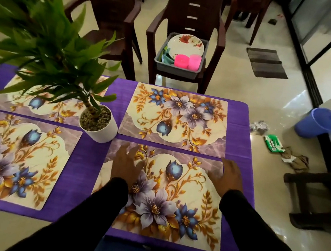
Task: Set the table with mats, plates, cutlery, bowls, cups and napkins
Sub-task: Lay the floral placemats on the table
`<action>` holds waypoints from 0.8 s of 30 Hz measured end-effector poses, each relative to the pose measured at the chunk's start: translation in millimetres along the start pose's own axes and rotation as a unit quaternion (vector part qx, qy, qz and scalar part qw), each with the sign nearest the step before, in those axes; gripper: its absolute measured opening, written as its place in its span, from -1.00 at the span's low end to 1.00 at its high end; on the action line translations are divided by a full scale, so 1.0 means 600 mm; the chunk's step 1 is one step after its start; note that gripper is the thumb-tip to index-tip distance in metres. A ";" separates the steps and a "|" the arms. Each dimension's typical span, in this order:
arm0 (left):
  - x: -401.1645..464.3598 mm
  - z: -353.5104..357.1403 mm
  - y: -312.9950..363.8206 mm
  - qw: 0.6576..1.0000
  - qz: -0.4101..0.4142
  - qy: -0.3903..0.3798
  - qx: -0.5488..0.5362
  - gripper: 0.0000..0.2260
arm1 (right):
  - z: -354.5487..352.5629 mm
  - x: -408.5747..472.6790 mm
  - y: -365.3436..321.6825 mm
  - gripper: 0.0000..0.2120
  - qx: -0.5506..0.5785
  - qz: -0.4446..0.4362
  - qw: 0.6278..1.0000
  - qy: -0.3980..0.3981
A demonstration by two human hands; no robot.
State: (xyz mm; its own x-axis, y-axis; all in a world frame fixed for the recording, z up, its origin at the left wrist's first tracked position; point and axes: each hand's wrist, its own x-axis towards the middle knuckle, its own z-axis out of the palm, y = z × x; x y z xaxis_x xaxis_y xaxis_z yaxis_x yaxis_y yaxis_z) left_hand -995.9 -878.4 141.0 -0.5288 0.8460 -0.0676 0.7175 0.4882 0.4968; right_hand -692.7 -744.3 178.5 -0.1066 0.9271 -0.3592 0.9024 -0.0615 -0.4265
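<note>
Both hands lay flat with fingers spread on the near right mat point(173, 197) — the left hand point(127, 163) by its far left corner, the right hand point(229, 176) at its far right edge, grasping nothing. Three more floral mats covered the purple surface point(92, 152) around a potted plant point(97, 122). Plates point(186, 44) and pink cups point(187, 61) sat in a grey tub point(176, 70) on the chair point(192, 15) beyond.
</note>
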 end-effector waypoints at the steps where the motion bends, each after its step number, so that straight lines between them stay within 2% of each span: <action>1: 0.017 -0.001 0.007 1.000 0.008 -0.017 0.010 -0.43 | 0.000 0.011 -0.005 -0.31 -0.004 -0.006 1.000 -0.012; 4: 0.067 -0.002 0.027 0.995 0.015 -0.069 0.072 -0.34 | 0.007 0.044 -0.018 -0.30 -0.034 -0.041 0.998 -0.028; 7: 0.111 -0.003 0.024 0.990 0.029 -0.083 0.110 -0.40 | 0.010 0.068 -0.030 -0.31 -0.048 -0.072 0.995 -0.041; 11: 0.150 -0.003 0.001 0.973 0.004 -0.138 0.186 -0.50 | 0.012 0.094 -0.031 -0.23 -0.088 -0.079 0.989 -0.092; 15: 0.147 -0.002 -0.004 0.968 0.003 -0.146 0.205 -0.50 | 0.025 0.101 -0.021 -0.14 -0.168 -0.089 0.976 -0.109; 24: 0.145 -0.004 0.003 0.959 -0.003 -0.157 0.234 -0.49 | 0.025 0.113 -0.024 -0.16 -0.187 -0.098 0.971 -0.109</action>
State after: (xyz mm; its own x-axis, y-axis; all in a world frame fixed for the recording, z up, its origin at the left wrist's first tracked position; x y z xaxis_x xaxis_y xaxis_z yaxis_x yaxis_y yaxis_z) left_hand -1041.7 -804.4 138.1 -0.4239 0.8299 -0.3628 0.8788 0.4738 0.0568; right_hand -719.1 -685.8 148.0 -0.3415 0.8048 -0.4854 0.9398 0.2857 -0.1874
